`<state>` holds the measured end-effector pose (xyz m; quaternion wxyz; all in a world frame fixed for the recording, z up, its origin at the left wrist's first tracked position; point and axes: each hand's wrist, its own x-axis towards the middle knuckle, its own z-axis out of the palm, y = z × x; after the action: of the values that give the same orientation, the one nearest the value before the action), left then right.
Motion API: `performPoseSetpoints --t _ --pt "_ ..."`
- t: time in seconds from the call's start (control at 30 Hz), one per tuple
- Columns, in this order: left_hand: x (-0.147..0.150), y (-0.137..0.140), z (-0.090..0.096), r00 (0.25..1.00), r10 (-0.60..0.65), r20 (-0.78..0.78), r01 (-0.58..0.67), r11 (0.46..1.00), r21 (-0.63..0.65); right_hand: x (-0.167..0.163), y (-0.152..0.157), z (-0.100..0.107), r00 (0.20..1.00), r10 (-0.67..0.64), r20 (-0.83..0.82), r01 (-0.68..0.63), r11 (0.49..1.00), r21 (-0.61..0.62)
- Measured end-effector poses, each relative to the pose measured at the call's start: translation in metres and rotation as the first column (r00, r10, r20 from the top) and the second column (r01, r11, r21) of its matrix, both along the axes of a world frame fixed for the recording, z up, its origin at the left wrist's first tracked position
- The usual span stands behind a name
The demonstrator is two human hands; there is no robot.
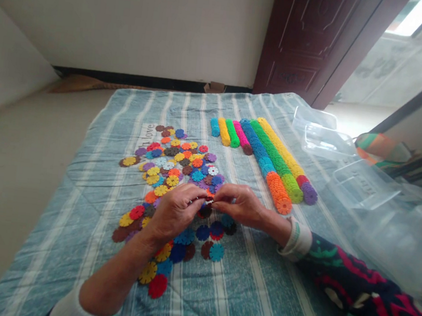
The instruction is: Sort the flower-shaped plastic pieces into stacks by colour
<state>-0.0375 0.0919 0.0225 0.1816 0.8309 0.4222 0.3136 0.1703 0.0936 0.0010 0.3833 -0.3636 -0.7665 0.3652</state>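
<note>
- left grip (176,210) and right grip (242,205) pinch, seemingly, one dark disc (209,199), likely for control
- loose discs (160,190) lie beneath, within reach
- disc rods (271,158) lie apart, perhaps for order

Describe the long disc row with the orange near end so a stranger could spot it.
On the striped cloth, right of the loose discs, three long disc rows lie side by side. Take the leftmost row. Its near end is orange, while the other two end in lime green and purple.
</note>
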Motion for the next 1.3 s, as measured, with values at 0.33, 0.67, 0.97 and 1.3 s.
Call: performPoseSetpoints --t 0.33,0.67,0.97,1.3 --pt "0.006 -0.003 0.000 0.998 -0.054 0.038 0.054 0.999 0.003 0.002 0.001 0.002 1.000 0.001 0.017 -0.002 1.000 0.017" --pt "0.014 -0.009 -0.001 0.992 -0.072 0.101 0.086 0.986 -0.140 0.004 0.002 -0.004 0.995 -0.053 0.086 0.053 0.999 0.001" --pt "0.013 -0.013 0.000 0.983 -0.006 0.184 0.058 0.958 -0.280 0.003 0.000 0.003 0.987 -0.043 0.157 0.028 0.994 0.101" --pt "0.011 -0.014 0.001 0.987 0.078 0.143 -0.046 0.976 -0.215 -0.002 0.012 0.012 0.981 0.007 0.195 -0.021 0.998 0.067"
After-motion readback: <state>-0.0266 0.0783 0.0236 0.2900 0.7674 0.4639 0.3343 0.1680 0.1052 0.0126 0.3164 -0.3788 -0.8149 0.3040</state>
